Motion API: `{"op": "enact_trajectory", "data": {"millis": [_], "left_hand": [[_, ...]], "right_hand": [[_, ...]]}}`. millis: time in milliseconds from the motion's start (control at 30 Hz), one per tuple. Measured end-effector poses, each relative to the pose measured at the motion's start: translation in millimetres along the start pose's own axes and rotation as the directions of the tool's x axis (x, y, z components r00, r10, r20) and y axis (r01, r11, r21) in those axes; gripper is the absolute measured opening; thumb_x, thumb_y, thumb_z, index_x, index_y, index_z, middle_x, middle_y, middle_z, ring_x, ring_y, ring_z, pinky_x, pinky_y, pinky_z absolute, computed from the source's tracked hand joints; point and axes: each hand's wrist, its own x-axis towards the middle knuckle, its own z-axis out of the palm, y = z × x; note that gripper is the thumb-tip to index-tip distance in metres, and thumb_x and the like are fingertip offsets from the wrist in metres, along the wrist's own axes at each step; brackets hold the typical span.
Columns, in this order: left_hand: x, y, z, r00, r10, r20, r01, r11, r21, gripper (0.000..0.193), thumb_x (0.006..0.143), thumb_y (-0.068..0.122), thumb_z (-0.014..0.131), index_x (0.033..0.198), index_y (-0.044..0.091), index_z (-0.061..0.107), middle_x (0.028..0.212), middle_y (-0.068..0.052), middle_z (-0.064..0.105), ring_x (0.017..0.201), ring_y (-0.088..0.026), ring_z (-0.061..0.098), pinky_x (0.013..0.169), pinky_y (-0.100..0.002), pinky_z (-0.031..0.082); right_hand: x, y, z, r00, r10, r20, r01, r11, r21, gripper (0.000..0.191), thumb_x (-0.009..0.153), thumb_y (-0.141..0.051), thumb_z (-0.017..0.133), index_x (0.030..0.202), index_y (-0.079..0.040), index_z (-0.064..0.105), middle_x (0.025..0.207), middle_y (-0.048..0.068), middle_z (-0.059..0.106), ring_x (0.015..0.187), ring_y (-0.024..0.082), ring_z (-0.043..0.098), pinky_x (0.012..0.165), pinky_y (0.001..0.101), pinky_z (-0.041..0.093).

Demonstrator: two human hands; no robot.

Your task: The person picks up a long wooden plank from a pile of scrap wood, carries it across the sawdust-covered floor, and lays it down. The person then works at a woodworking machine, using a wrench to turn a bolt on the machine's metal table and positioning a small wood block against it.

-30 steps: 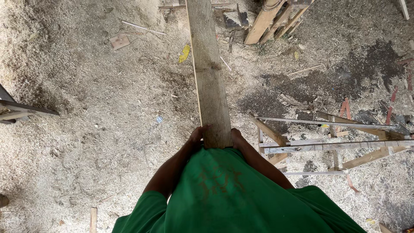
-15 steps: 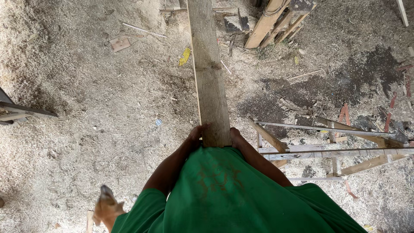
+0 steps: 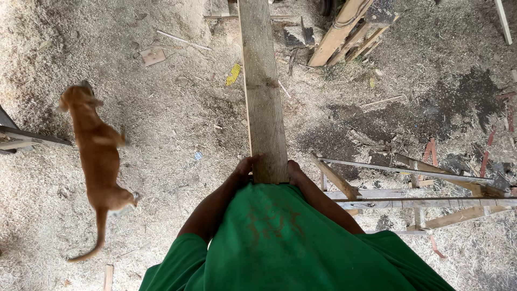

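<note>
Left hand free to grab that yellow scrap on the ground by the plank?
Probably not. The left hand grips the near end of the plank, as does the right hand; the yellow scrap lies far ahead on the sawdust floor.

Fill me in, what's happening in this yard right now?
A person in a green shirt holds the near end of a long wooden plank against their body, the left hand and right hand gripping its two sides. The plank reaches forward over sawdust-covered ground. A brown dog is on the ground to the left. A rough wooden frame stands to the right, and more timber lies ahead.
</note>
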Motion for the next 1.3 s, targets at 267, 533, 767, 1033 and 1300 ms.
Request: {"op": "enact_trajectory", "data": {"millis": [267, 533, 767, 1033, 1300], "left_hand": [[-4.2, 13.6, 2.1, 1.0, 0.015, 0.0, -0.015, 0.999, 0.035, 0.067, 0.089, 0.052, 0.066, 0.137, 0.006, 0.06, 0.136, -0.012, 0.065, 0.122, -0.03, 0.061, 0.102, -0.049, 0.049], [13.1, 16.1, -5.3, 0.999, 0.051, -0.009, -0.051, 0.999, -0.014, 0.063, 0.086, 0.05, 0.07, 0.13, 0.005, 0.062, 0.13, -0.012, 0.069, 0.116, -0.031, 0.065, 0.096, -0.051, 0.053], [8.7, 19.5, 1.8, 0.997, 0.074, -0.01, -0.074, 0.997, 0.023, 0.067, 0.085, 0.052, 0.07, 0.131, 0.004, 0.061, 0.129, -0.013, 0.067, 0.116, -0.032, 0.063, 0.097, -0.05, 0.052], [-10.3, 22.6, 13.7, 0.988, 0.148, 0.037, -0.147, 0.989, -0.027, 0.073, 0.083, 0.051, 0.074, 0.135, 0.003, 0.057, 0.131, -0.015, 0.066, 0.121, -0.032, 0.062, 0.101, -0.049, 0.051], [-45.9, -9.5, 29.4, 0.99, 0.14, 0.024, -0.139, 0.99, -0.03, 0.072, 0.084, 0.049, 0.073, 0.139, 0.005, 0.057, 0.131, -0.012, 0.065, 0.12, -0.029, 0.062, 0.095, -0.05, 0.052]], "right_hand": [[7.8, -9.1, -1.6, 0.999, -0.033, 0.003, 0.033, 0.999, -0.032, 0.046, 0.102, -0.019, 0.034, 0.122, 0.011, 0.062, 0.114, 0.03, 0.069, 0.096, 0.041, 0.071, 0.083, 0.0561, 0.06], [14.2, -19.5, -0.5, 0.996, -0.088, -0.007, 0.087, 0.992, -0.09, 0.039, 0.102, -0.017, 0.043, 0.113, 0.014, 0.063, 0.11, 0.028, 0.07, 0.092, 0.039, 0.072, 0.076, 0.0561, 0.061], [11.8, -19.4, -3.8, 1.0, -0.006, 0.008, 0.006, 1.0, 0.004, 0.045, 0.102, -0.022, 0.036, 0.117, 0.01, 0.064, 0.111, 0.026, 0.071, 0.093, 0.036, 0.071, 0.084, 0.053, 0.06], [3.5, -14.3, -10.7, 1.0, -0.002, -0.017, 0.003, 0.999, 0.05, 0.042, 0.101, -0.026, 0.035, 0.115, 0.0, 0.066, 0.11, 0.022, 0.071, 0.09, 0.036, 0.07, 0.078, 0.053, 0.059], [-14.1, 32.0, -27.2, 0.998, 0.024, -0.056, -0.021, 0.999, 0.044, 0.043, 0.102, -0.028, 0.036, 0.119, 0.0, 0.064, 0.11, 0.022, 0.071, 0.09, 0.036, 0.071, 0.076, 0.0512, 0.06]]}}
